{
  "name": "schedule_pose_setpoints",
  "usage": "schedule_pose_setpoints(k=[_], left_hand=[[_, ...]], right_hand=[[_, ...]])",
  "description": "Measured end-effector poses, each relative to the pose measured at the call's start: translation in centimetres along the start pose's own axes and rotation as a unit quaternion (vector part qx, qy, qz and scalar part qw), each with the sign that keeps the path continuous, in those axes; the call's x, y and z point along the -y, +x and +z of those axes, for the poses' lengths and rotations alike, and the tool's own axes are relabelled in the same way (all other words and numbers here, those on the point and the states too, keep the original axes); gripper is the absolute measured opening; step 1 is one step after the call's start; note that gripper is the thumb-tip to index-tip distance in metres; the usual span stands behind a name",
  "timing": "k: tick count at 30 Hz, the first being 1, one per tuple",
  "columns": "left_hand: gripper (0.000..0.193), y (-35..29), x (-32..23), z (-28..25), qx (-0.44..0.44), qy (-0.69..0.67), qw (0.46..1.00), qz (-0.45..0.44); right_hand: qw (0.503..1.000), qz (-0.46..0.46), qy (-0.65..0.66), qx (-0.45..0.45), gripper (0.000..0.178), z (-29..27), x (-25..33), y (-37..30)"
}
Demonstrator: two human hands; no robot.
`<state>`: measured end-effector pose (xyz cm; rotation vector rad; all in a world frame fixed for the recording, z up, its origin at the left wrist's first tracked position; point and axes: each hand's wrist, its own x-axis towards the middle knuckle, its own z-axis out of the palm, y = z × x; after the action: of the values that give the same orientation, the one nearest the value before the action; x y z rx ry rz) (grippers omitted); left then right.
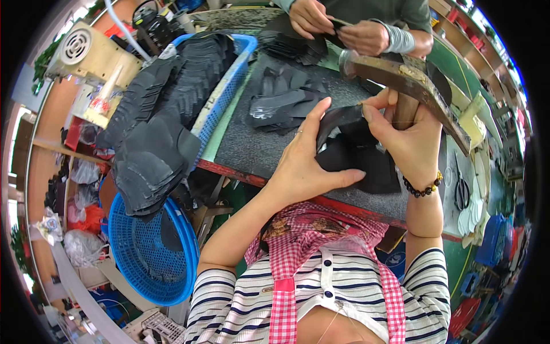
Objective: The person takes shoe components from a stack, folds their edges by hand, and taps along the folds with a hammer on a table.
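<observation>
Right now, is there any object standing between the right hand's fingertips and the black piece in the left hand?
Nothing visible does: the right hand seems to pinch the upper edge of the black piece, which the left hand holds. The hammer, gripped in the right hand, has its head off to the side.

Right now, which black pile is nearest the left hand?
The loose benchtop pile beside its fingers; others crowd the rectangular blue basket or lie near the co-worker.
</observation>
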<state>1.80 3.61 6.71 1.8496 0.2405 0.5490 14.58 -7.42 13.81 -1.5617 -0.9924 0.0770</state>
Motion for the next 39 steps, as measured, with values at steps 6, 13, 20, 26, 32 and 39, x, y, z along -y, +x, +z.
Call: schedule_pose_setpoints(k=[6,13,20,26,32,39], left_hand=[[0.122,0.4,1.5,1.3,0.021,-0.186,0.981,-0.047],[0.132,-4.3,0.5,1.2,-0.082,-0.296,0.946,-0.108],[0.120,-7.1,0.5,0.9,-0.209,-0.234,0.943,-0.109],[0.097,-8.1,5.2,-0.5,-0.253,-0.250,0.925,-0.136],[0.064,-9.7,7.0,-1.7,-0.195,-0.271,0.918,-0.215],[0.048,-5.7,2.2,-3.2,-0.350,-0.424,0.834,-0.049]], right_hand=[[1.000,0.030,-0.005,0.005,0.008,-0.3,0.0,0.4],[0.990,0.112,0.080,0.017,0.012,0.8,0.0,-1.0],[0.958,0.161,0.184,0.148,0.017,5.9,-1.7,-0.8],[0.960,0.159,0.186,0.136,0.020,6.7,-1.7,-0.4],[0.991,0.114,0.069,-0.002,0.019,1.7,-4.2,3.3],[0.982,0.074,0.075,-0.156,0.021,-10.1,-6.0,2.3]])
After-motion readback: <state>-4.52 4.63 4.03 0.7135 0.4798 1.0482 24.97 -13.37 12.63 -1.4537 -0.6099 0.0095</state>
